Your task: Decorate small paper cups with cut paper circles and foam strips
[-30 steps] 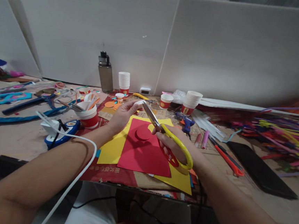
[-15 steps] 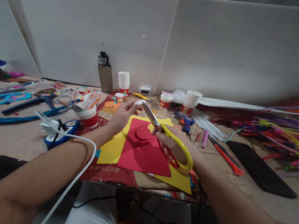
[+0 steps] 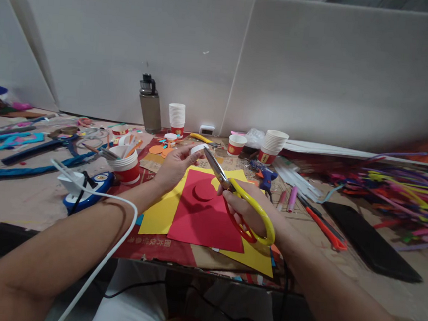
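Note:
My left hand (image 3: 175,166) pinches a small white piece (image 3: 199,148), probably paper, above the back edge of the stacked sheets. My right hand (image 3: 245,203) is wrapped round the handles of large scissors (image 3: 253,199), one handle yellow and one red. The scissor blades point up and to the left, their tips at the white piece. Below both hands lies a red sheet (image 3: 202,227) on yellow sheets (image 3: 156,215). A red disc (image 3: 204,190) rests on the red sheet.
A cup of pencils (image 3: 126,169) and a blue power strip (image 3: 99,190) are at left. Paper cup stacks (image 3: 273,144) and a bottle (image 3: 150,107) stand behind. At right lie a glue gun (image 3: 267,176), an orange cutter (image 3: 329,230) and a black phone-like slab (image 3: 372,239).
More of the white piece shows between my left fingers, and that hand has shifted very slightly. The scissors stay in my right hand, nearly unmoved.

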A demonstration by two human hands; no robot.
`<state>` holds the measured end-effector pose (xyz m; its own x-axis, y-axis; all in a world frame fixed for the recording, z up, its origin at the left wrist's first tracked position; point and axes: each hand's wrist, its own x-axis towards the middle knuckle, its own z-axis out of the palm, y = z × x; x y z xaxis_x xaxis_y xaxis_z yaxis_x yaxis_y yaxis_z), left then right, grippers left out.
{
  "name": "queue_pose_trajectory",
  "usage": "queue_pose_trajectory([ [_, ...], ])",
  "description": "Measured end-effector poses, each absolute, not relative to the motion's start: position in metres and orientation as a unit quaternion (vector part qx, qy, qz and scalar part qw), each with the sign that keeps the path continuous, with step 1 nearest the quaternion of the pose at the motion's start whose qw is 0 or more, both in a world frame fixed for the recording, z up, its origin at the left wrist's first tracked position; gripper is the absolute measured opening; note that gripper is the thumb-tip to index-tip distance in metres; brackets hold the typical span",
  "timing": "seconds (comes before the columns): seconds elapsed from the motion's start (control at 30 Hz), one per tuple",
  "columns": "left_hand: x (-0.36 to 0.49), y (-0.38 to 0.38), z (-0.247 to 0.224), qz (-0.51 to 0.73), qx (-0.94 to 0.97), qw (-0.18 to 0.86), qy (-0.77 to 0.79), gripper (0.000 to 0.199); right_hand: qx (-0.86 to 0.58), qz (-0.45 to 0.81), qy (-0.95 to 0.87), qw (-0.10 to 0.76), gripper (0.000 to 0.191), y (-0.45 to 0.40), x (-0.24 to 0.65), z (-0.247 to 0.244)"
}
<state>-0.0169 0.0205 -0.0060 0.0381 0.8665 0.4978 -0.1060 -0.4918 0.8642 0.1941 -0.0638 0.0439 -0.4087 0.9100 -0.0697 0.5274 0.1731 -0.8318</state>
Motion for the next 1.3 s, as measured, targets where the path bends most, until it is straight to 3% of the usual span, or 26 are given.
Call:
queue_pose_trajectory([
  [0.17, -0.017, 0.017, -0.002, 0.628, 0.591, 0.357, 0.359, 0.027, -0.488, 0.445, -0.713, 0.236, 0.017, -0.06, 0.19, 0.033],
  [0.43, -0.02, 0.015, 0.002, 0.65, 0.602, 0.294, 0.358, 0.024, -0.417, 0.458, -0.757, 0.208, 0.037, -0.062, 0.198, 0.039],
  [0.63, -0.021, 0.017, 0.004, 0.665, 0.527, 0.391, 0.357, 0.022, -0.459, 0.473, -0.728, 0.19, 0.033, -0.064, 0.199, 0.041],
  [0.8, -0.021, 0.015, 0.007, 0.624, 0.501, 0.489, 0.347, 0.019, -0.436, 0.217, -0.824, 0.288, 0.026, -0.045, 0.205, 0.034],
  [0.9, -0.021, 0.012, 0.01, 0.626, 0.49, 0.507, 0.334, 0.018, -0.445, 0.086, -0.845, 0.284, 0.026, -0.032, 0.209, 0.027],
  [1.3, -0.027, 0.014, 0.015, 0.601, 0.482, 0.541, 0.337, 0.013, -0.463, 0.047, -0.857, 0.222, 0.039, -0.024, 0.211, 0.019],
])
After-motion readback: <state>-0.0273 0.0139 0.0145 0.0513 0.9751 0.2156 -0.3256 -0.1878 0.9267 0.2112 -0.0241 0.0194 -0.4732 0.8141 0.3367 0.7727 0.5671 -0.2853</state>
